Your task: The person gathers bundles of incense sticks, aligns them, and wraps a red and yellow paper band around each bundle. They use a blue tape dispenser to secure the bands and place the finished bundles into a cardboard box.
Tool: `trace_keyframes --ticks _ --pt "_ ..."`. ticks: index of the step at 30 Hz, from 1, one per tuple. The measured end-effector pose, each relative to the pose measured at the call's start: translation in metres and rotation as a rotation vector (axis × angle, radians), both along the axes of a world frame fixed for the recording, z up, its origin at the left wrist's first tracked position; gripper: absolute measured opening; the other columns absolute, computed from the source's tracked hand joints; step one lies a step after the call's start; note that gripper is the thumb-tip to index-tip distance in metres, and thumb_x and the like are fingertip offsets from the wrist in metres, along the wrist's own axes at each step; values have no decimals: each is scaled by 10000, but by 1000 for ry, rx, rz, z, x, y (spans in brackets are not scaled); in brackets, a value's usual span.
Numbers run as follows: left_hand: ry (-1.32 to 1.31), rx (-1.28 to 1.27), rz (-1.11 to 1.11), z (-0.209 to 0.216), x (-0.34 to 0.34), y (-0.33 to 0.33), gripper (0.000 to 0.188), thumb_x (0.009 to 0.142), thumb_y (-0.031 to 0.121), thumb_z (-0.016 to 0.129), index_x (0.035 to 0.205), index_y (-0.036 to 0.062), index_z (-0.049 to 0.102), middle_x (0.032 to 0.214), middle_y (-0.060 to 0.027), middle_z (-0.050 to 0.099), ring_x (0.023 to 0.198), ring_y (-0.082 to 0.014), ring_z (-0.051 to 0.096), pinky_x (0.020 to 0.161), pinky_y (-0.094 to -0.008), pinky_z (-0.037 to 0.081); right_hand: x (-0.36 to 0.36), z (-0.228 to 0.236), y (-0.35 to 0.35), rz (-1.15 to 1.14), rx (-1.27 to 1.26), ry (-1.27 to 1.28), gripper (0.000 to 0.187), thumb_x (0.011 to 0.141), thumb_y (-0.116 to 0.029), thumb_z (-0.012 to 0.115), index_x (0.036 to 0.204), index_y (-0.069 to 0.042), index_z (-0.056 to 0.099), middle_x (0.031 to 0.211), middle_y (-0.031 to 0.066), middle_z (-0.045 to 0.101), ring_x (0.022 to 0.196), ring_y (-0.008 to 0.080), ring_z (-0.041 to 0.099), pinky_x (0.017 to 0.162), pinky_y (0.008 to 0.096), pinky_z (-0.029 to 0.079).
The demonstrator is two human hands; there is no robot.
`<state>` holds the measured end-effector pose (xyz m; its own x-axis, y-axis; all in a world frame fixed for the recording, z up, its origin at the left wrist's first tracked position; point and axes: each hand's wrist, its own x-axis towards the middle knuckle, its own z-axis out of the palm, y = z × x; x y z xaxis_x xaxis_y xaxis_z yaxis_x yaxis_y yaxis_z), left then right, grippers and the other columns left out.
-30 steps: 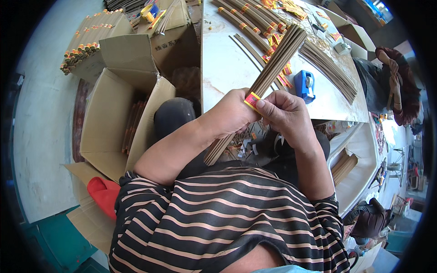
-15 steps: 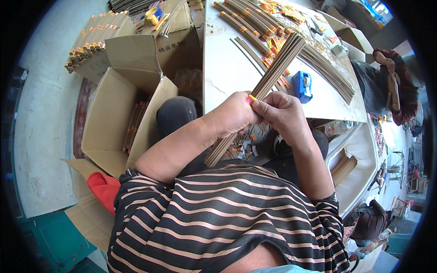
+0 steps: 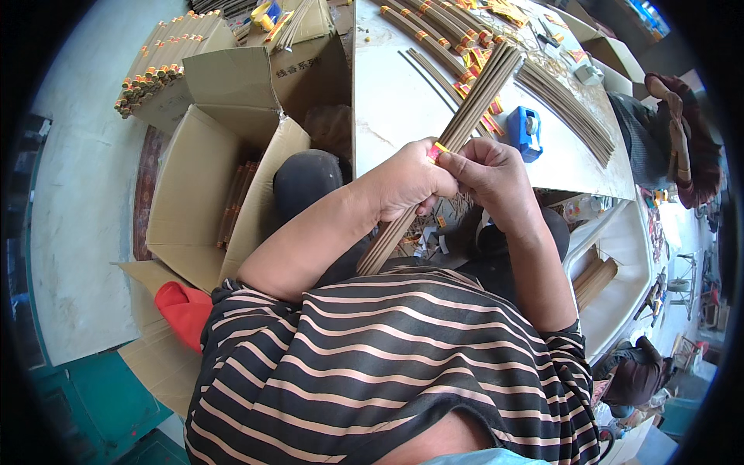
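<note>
A bundle of thin brown incense sticks (image 3: 479,94) slants across in front of me, its upper end over the table and its lower end near my shirt. My left hand (image 3: 416,180) is closed around its middle. A small red and yellow paper label (image 3: 436,152) wraps the bundle at that grip. My right hand (image 3: 496,174) is closed in a pinch, thumb and fingertips pressed at the label's edge. The far side of the label is hidden by the hands.
On the white table (image 3: 391,108) lie a blue tape dispenser (image 3: 525,134), loose sticks (image 3: 570,116) and labelled bundles (image 3: 434,46). An open cardboard box (image 3: 186,194) with bundles stands at left, near stacked bundles (image 3: 167,50). A white tub (image 3: 620,263) holds sticks at right; another person (image 3: 659,139) is beyond the table.
The whole view has shifted slightly, with the table and box now a little higher and farther right in it. Both hands keep the same hold on the bundle and label.
</note>
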<state>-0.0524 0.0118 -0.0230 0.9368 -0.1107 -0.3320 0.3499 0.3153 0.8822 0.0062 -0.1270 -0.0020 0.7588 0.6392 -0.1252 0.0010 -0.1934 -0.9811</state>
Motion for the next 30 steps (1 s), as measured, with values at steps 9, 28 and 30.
trace_keyframes --ticks 9,28,30 --pt "-11 87 -29 5 -2 -6 282 658 -27 576 931 -22 504 660 -32 516 419 -69 441 368 -195 351 0 -7 -8 -5 7 92 198 812 -193 681 762 -24 589 647 -24 548 536 15 469 447 152 324" --pt "-16 200 -73 9 1 -13 171 732 40 612 849 14 490 604 10 448 406 -37 385 356 -197 315 24 -4 -32 -1 311 341 173 758 -169 588 847 -20 578 579 -56 440 411 12 316 380 176 233" --pt "-28 249 -129 11 2 -18 167 740 55 615 846 20 491 601 14 450 408 -42 378 368 -199 307 23 -4 -27 -61 263 196 258 760 -265 635 853 -31 580 594 -42 457 434 22 347 394 180 258"
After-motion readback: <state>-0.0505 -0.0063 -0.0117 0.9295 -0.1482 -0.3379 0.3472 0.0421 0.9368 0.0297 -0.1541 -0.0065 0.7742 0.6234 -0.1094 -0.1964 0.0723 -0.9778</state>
